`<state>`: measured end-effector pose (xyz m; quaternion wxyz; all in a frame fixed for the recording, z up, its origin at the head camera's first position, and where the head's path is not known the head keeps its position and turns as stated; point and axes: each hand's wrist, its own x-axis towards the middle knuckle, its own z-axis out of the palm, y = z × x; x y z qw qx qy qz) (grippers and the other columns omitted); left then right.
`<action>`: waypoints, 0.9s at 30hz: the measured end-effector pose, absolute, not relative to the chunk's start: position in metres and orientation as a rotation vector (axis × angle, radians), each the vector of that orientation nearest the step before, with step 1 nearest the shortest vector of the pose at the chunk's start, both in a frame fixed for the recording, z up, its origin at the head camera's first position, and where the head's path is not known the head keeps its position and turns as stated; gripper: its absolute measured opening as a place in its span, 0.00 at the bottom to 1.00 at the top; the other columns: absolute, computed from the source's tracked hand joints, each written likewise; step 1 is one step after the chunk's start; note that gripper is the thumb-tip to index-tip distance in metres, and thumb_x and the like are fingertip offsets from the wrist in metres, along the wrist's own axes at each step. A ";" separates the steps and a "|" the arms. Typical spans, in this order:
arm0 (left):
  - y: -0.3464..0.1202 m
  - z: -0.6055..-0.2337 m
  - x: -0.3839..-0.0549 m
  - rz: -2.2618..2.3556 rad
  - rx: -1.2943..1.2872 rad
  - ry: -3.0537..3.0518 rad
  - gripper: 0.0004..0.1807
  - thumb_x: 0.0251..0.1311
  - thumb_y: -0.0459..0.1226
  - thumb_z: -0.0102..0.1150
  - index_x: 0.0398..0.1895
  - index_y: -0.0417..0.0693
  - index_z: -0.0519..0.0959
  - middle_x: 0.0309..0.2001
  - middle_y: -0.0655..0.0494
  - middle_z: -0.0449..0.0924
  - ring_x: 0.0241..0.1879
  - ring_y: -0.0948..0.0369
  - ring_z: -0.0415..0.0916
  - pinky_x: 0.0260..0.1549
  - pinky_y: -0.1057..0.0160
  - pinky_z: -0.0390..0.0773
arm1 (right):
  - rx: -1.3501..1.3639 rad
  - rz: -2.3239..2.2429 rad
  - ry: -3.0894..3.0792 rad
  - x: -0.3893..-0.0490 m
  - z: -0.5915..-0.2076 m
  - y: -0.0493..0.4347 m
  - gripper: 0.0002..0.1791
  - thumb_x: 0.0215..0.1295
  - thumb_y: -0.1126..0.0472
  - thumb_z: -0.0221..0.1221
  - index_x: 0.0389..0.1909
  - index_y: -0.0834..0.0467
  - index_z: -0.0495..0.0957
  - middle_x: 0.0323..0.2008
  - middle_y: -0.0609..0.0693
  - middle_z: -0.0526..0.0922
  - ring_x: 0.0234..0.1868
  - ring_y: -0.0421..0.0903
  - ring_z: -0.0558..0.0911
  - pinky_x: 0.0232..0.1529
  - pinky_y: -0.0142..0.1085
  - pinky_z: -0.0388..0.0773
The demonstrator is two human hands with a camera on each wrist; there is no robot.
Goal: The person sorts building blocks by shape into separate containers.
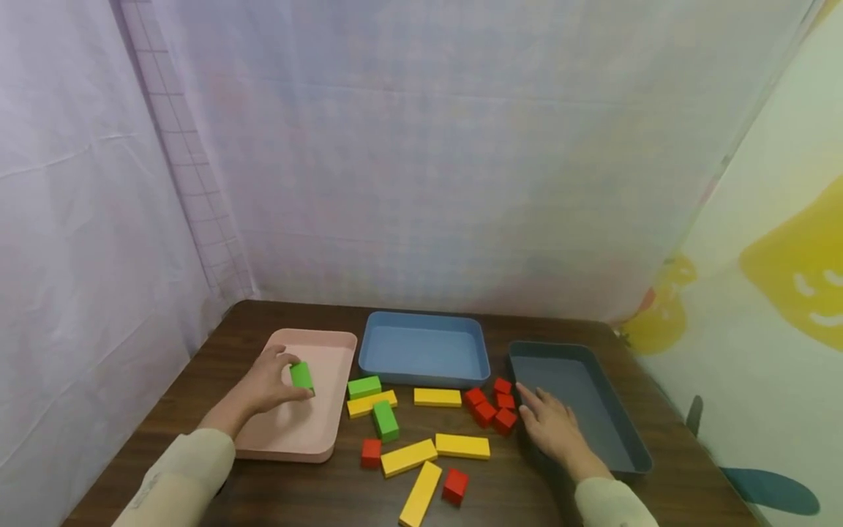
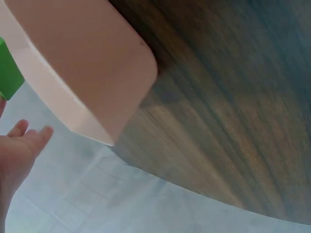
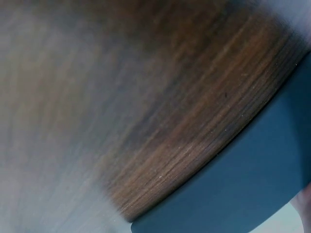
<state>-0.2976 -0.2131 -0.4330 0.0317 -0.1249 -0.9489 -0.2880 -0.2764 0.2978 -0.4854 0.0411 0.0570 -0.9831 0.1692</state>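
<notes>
Over the pink tray (image 1: 309, 435), my left hand (image 1: 266, 380) pinches a green block (image 1: 302, 377) between thumb and fingers. In the left wrist view the green block (image 2: 8, 73) shows at the left edge, beside the tray's wall (image 2: 63, 92), with fingers of the left hand (image 2: 17, 153) below it. My right hand (image 1: 552, 428) is at the left rim of the dark grey-blue tray (image 1: 596, 413), fingers extended and holding nothing. Its fingertips are beside a cluster of red cubes (image 1: 504, 420). Only a sliver of that hand shows in the right wrist view.
A blue tray (image 1: 424, 351) stands at the back middle. Yellow planks (image 1: 409, 458), two green blocks (image 1: 386, 421) and more red cubes (image 1: 455, 486) lie scattered on the dark wooden table (image 1: 296, 494). White cloth (image 1: 428, 183) hangs behind the table.
</notes>
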 end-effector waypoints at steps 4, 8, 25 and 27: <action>-0.221 -0.439 -0.301 -0.912 -0.366 -2.919 0.38 0.46 0.47 0.76 0.52 0.26 0.75 0.64 0.18 0.57 0.64 0.27 0.58 0.62 0.34 0.62 | 0.182 0.529 -3.002 -0.275 -0.487 0.298 0.27 0.77 0.54 0.45 0.73 0.57 0.64 0.67 0.74 0.63 0.67 0.74 0.61 0.64 0.72 0.49; -0.227 -0.446 -0.301 -0.876 -0.371 -2.915 0.37 0.46 0.45 0.76 0.51 0.25 0.75 0.60 0.20 0.62 0.60 0.30 0.64 0.60 0.37 0.66 | 0.193 0.527 -2.989 -0.276 -0.490 0.298 0.27 0.77 0.53 0.45 0.73 0.57 0.64 0.67 0.74 0.64 0.67 0.74 0.62 0.64 0.73 0.49; -0.227 -0.460 -0.307 -0.798 -0.360 -2.935 0.36 0.46 0.42 0.77 0.51 0.22 0.73 0.51 0.26 0.67 0.50 0.36 0.69 0.54 0.41 0.72 | 0.157 0.511 -2.997 -0.277 -0.487 0.297 0.27 0.77 0.53 0.45 0.73 0.57 0.64 0.66 0.74 0.65 0.67 0.73 0.63 0.63 0.73 0.50; -0.226 -0.458 -0.307 -0.781 -0.373 -2.956 0.38 0.49 0.42 0.76 0.55 0.22 0.71 0.56 0.21 0.64 0.57 0.31 0.65 0.59 0.38 0.67 | 0.159 0.514 -2.992 -0.277 -0.486 0.297 0.27 0.77 0.53 0.45 0.73 0.57 0.64 0.66 0.74 0.65 0.67 0.72 0.63 0.64 0.73 0.50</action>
